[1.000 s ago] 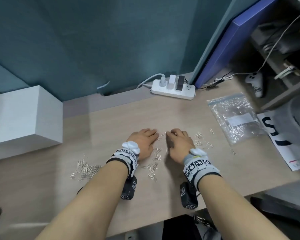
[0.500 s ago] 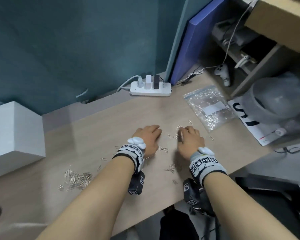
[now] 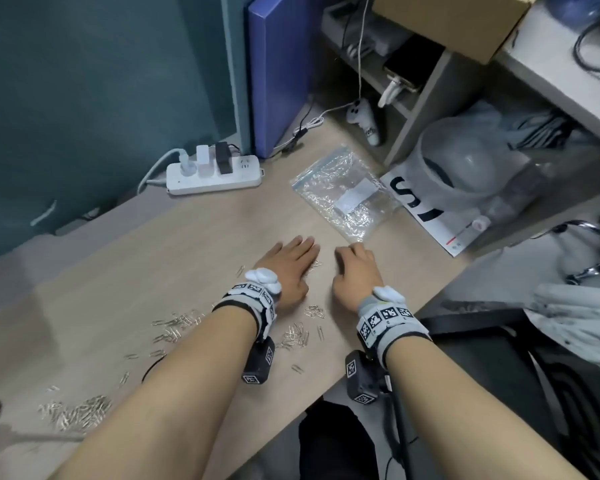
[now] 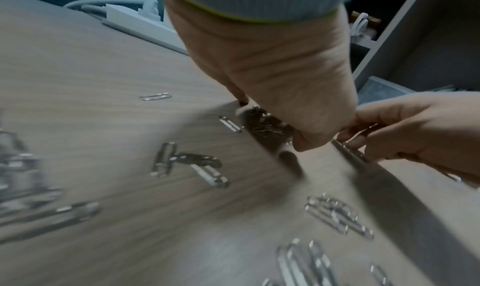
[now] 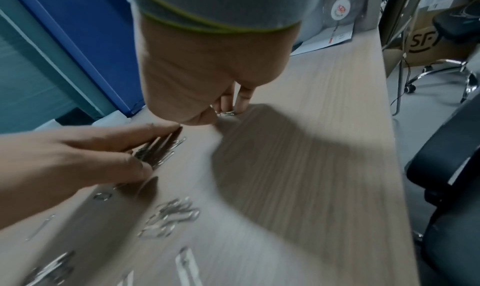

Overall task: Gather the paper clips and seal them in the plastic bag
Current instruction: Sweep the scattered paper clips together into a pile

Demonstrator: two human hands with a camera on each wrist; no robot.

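1. I see the clear crinkled plastic zip bag (image 3: pixel 343 194) lying flat, upper centre-right of the head view, its long axis running from upper left to lower right.
2. Silver wire paper clips (image 3: pixel 297 336) lie scattered at lower left and centre, too many to count.
3. My left hand (image 3: pixel 288 268) lies flat, fingers extended over clips.
4. My right hand (image 3: pixel 355 271) is curled, pinching clips against the light wooden desk (image 3: pixel 201 244).

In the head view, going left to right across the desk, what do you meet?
Big pile of paper clips → power strip → left hand → right hand → printed sheet. The plastic bag overlaps the right hand's span, so it is left out.
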